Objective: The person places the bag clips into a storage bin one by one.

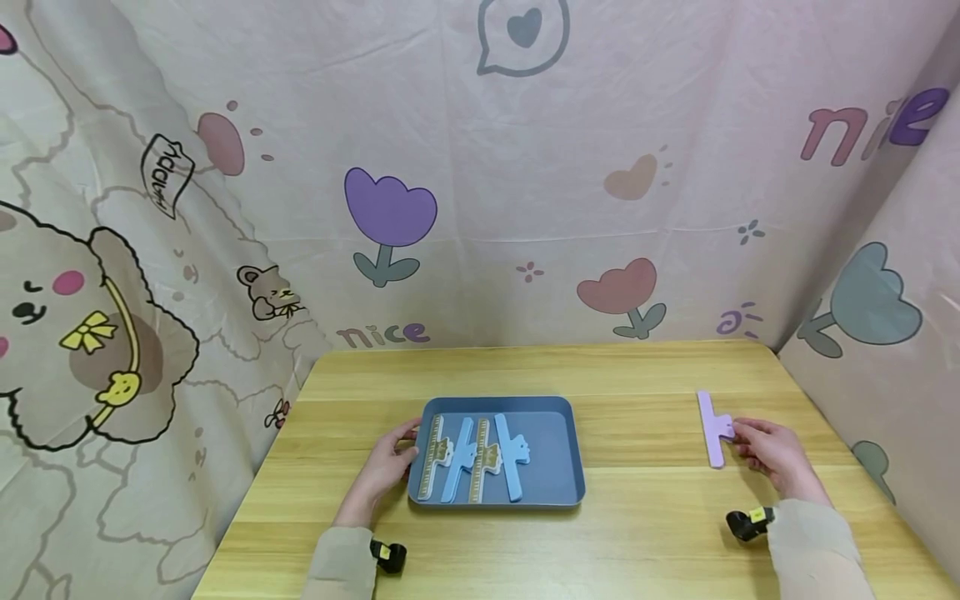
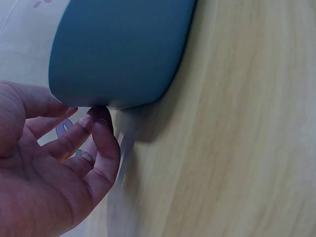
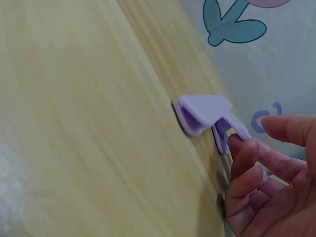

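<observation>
A purple clip (image 1: 712, 429) with a long straight jaw lies on the table at the right. My right hand (image 1: 772, 454) is at its handle; in the right wrist view the fingers (image 3: 247, 153) are bent by the handle end of the purple clip (image 3: 205, 111), while the thumb stands apart from it. A blue-grey tray (image 1: 551, 467) stands left of centre. My left hand (image 1: 386, 462) holds its left wall, thumb at the rim and fingers outside. Inside lie two light blue clips (image 1: 513, 458) and two gold-and-white patterned clips (image 1: 480, 467), side by side.
The wooden table (image 1: 637, 500) reaches back to a patterned cloth (image 1: 487, 208), which also hangs along both sides. Bare tabletop lies between the tray and the purple clip. A small black camera (image 1: 750, 523) is strapped on each wrist.
</observation>
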`<state>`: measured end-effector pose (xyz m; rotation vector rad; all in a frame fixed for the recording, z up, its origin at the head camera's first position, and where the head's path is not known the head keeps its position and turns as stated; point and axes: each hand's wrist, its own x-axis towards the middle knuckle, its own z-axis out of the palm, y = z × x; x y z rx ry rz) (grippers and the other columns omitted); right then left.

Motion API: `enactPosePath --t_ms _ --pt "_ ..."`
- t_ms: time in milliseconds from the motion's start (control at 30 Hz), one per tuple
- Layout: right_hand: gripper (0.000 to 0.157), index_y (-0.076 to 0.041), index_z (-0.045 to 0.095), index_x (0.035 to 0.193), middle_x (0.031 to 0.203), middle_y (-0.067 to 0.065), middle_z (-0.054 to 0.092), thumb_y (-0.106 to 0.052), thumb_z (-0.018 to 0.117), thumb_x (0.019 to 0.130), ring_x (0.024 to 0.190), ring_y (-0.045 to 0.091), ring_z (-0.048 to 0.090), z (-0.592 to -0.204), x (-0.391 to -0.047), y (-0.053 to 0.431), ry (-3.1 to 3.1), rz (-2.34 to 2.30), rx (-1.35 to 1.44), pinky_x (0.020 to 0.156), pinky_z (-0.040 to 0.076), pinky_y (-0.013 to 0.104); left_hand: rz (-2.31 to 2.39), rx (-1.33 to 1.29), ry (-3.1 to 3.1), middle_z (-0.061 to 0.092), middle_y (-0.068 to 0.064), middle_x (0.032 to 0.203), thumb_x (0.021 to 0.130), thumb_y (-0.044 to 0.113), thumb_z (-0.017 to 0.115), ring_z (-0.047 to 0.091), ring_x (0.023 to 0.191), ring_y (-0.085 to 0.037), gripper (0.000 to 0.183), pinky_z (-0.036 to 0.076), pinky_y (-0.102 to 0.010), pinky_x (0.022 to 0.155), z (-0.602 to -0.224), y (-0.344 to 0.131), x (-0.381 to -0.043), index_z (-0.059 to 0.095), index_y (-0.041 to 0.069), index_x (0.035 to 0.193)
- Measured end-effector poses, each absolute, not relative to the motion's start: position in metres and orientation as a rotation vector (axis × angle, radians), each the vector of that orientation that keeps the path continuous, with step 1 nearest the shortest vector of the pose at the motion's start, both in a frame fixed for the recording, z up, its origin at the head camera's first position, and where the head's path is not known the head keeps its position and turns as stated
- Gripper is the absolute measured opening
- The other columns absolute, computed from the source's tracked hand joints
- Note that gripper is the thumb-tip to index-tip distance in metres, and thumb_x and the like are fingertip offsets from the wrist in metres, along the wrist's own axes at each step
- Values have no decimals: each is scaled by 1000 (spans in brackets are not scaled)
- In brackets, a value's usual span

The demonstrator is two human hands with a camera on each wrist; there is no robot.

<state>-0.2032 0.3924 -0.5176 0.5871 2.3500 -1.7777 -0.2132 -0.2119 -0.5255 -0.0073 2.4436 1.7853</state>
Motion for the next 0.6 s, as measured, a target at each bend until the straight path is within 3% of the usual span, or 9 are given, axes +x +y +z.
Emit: enactPosePath --t_ms 600 --pt "54 14 38 139 82 -5 62 -22 51 102 67 10 53 -522 -205 389 2438 -1668 537 54 45 26 1791 3 2432 49 -25 126 95 -9 48 60 87 -28 51 50 -36 63 -526 -212 -214 45 0 144"
